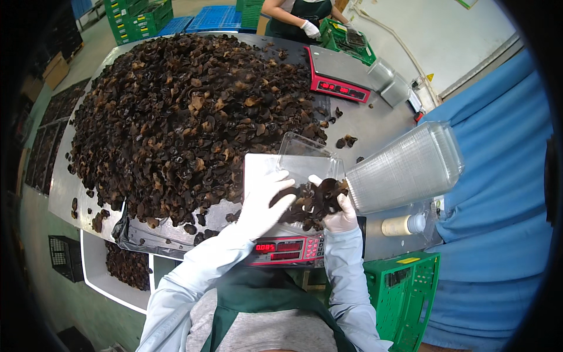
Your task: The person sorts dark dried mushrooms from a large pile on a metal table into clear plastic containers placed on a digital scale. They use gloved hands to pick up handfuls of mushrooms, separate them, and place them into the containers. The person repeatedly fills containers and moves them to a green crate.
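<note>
My left hand point(265, 203), in a white glove, is at the left side of a clear plastic tray point(308, 152) on the white plate of a red-framed digital scale point(286, 251). Its fingers are apart, touching or just beside dark wood ear mushrooms point(308, 202) in the tray; whether it grips any I cannot tell. Gloved too, my right hand point(342, 215) holds a cluster of these mushrooms over the tray's right side. The clear lid part of the container stands tilted at the far edge. A large heap of wood ear mushrooms point(189, 119) covers the metal table left of the scale.
Nested clear plastic trays point(404, 167) lie right of the scale, with a capped bottle point(402, 225) nearer me. A second red scale point(341, 72) stands farther back. Beyond it a co-worker's gloved hand point(310, 29) is beside a green crate point(345, 42). Another green crate point(400, 299) is below right.
</note>
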A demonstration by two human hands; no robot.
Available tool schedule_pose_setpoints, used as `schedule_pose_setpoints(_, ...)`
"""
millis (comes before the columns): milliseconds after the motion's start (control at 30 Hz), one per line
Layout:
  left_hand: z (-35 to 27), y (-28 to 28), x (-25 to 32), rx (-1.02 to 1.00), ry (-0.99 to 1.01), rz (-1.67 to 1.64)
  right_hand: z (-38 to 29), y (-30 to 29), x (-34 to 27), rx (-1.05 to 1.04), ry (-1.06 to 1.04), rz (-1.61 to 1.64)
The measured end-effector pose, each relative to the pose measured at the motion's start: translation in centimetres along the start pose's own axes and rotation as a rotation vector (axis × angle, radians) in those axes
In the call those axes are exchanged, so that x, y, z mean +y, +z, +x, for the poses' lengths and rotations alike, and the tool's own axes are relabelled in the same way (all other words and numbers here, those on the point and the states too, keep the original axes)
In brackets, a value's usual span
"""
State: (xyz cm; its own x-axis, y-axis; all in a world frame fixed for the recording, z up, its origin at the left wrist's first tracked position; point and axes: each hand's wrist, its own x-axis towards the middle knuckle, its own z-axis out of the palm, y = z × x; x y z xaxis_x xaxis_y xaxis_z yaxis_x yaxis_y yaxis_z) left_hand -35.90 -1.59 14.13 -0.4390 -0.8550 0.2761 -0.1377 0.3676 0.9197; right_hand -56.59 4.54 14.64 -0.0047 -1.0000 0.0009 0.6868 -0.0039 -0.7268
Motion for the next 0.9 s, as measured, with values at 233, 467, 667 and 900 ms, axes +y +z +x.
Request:
schedule_pose_setpoints(233, 0.6, 2.3, 1.2, 0.099, -0.196, -0.314, 0.8, -1.3, -0.7, -0.071, 0.143, 0.023)
schedule_pose_setpoints(467, -2.1, 1.2, -1.5, 0.264, -0.287, -0.316, -0.1, 0.4, -2.2, -0.193, -0.231, -1.332)
schedule_pose_setpoints(667, -4.1, 0.7, -1.3, 0.329, -0.302, -0.327, -0.9, -1.8, -2.7, -0.311, -0.176, -1.163)
schedule_pose_setpoints(900, -5.2, 0.5, -0.5, 0.406, -0.139, -0.342, -1.8, -0.6, -2.6, -0.169, -0.281, -1.226)
